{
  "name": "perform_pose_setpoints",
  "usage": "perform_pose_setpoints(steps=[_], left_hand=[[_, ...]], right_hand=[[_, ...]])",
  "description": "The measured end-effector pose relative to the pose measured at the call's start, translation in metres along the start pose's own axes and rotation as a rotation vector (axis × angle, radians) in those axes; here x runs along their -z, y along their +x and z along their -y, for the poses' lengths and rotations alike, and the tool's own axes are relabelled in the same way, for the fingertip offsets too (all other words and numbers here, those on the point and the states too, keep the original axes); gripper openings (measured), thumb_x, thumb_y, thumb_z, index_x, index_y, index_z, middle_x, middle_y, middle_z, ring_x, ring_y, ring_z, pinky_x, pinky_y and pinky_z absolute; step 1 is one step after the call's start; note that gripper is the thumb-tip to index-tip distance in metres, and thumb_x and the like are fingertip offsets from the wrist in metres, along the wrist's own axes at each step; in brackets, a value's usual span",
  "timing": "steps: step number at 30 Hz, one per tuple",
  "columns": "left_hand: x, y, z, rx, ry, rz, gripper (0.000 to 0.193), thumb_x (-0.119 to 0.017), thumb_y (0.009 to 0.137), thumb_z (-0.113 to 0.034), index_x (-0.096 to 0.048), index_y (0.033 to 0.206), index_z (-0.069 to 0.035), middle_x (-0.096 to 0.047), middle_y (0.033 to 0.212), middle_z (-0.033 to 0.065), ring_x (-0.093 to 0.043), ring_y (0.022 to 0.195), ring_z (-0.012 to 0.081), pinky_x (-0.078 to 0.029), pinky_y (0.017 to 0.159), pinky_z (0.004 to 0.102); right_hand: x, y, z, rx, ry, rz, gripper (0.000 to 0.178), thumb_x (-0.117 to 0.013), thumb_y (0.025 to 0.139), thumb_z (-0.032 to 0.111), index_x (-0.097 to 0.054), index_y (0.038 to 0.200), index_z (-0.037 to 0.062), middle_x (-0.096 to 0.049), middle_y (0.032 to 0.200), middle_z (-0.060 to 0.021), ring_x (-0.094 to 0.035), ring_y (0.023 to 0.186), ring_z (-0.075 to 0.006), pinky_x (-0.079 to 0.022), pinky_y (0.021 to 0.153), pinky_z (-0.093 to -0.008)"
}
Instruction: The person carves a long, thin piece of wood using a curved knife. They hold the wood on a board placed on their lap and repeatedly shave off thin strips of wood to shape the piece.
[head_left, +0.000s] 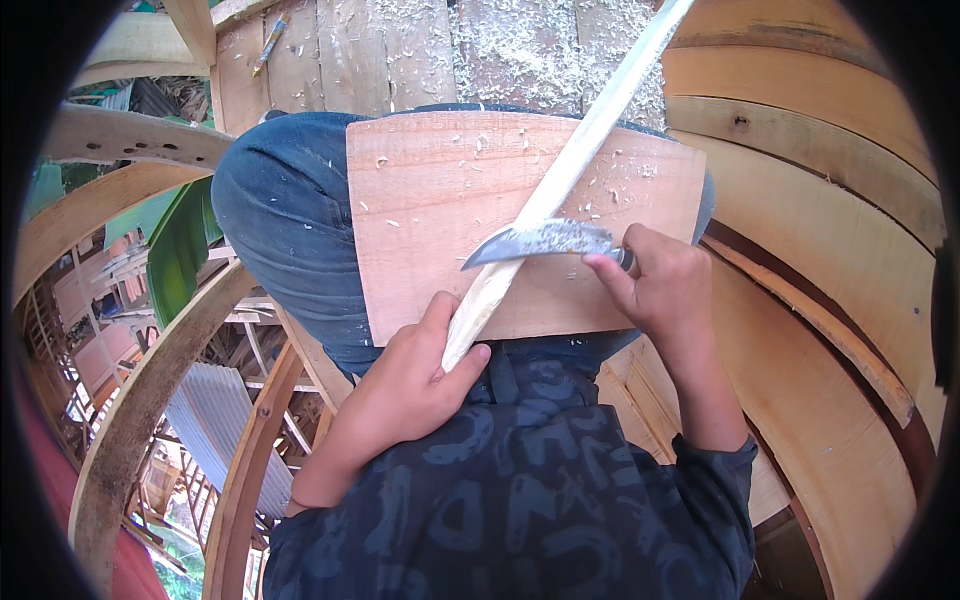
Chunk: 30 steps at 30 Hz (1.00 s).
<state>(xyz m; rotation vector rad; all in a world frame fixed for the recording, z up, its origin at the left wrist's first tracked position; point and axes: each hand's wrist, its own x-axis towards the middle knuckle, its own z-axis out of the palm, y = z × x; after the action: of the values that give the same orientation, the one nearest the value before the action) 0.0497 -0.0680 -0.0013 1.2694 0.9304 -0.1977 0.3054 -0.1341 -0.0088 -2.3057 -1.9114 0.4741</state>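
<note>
While the right hand (660,280) is clamping its fingers around the grip of a curved knife (545,240) at 3 o'clock, the left hand (410,370) is closing tightly around the near end of a pale wooden stick (572,155), which is slanting from 7 o'clock up to 1 o'clock. And the knife is lying across it, tip pointing toward 9 o'clock! The left fingers are sitting near that steel, so a knot or a loosening grip could be sending the edge their way. The board (430,200) beneath is resting on jeans-clad legs (290,200), so a shifting knee could be tilting everything. Pale shavings (530,40) are littering the plank floor (350,60) at 12 o'clock, a pen-like object (270,42) is lying at 11, curved planks (800,180) are lining 3 o'clock, and a corrugated sheet (215,420) is showing at 8.
</note>
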Motion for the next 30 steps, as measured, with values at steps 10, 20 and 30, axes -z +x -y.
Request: perform_pose_setpoints(steps=[10,20,30], left_hand=[[-0.004,-0.001,-0.007,0.029,0.124,0.0,0.037,-0.059,0.09,-0.019,-0.041,0.111,0.004,-0.059,0.077,0.032,-0.061,0.073,0.0479,-0.047,0.067,0.0484],[-0.003,-0.001,-0.009,0.032,0.123,-0.011,0.035,-0.057,0.09,-0.019,-0.04,0.112,0.003,-0.058,0.075,0.0305,-0.059,0.072,0.0463,-0.045,0.066,0.046],[-0.003,-0.004,0.001,-0.006,0.154,-0.011,0.038,-0.058,0.09,-0.022,-0.04,0.111,0.004,-0.059,0.075,0.0323,-0.061,0.073,0.0487,-0.047,0.065,0.0481]], right_hand=[[0.028,-0.001,-0.011,-0.115,0.01,-0.024,0.056,-0.065,0.084,0.053,-0.05,0.058,0.0054,-0.053,0.05,-0.0107,-0.057,0.045,-0.0287,-0.044,0.044,-0.0371],[0.002,0.012,-0.024,0.003,-0.087,-0.101,0.06,-0.066,0.078,0.06,-0.049,0.055,0.008,-0.05,0.047,-0.0086,-0.056,0.044,-0.0262,-0.043,0.042,-0.0352],[0.033,0.017,-0.032,-0.229,-0.029,-0.103,0.062,-0.06,0.083,0.062,-0.056,0.059,0.0053,-0.053,0.049,-0.0112,-0.057,0.045,-0.0291,-0.045,0.046,-0.0379]])
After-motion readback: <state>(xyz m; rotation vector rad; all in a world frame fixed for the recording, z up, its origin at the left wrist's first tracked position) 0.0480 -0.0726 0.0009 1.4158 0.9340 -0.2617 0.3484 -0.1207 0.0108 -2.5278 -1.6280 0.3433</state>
